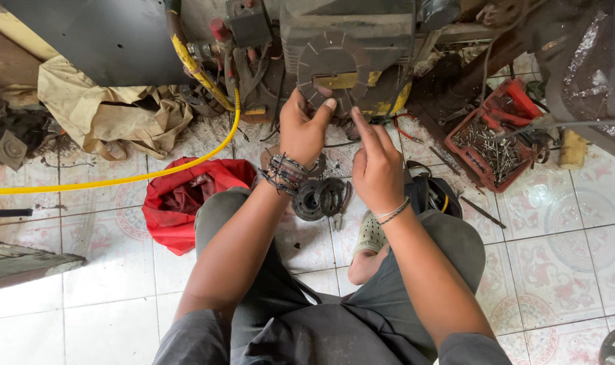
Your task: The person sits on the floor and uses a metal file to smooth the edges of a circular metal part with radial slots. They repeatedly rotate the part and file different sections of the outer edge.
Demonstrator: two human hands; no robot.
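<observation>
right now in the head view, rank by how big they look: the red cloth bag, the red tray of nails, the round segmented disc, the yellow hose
1. red cloth bag
2. red tray of nails
3. round segmented disc, held by the left hand

The yellow hose is longest but thin, so it is left unranked.

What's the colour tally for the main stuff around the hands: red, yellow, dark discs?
Red: 2, cloth bag, parts tray
Yellow: 1, hose
Dark discs: 2, slotted disc held by left hand, with right hand beside; stack on floor
Total: 5
</observation>
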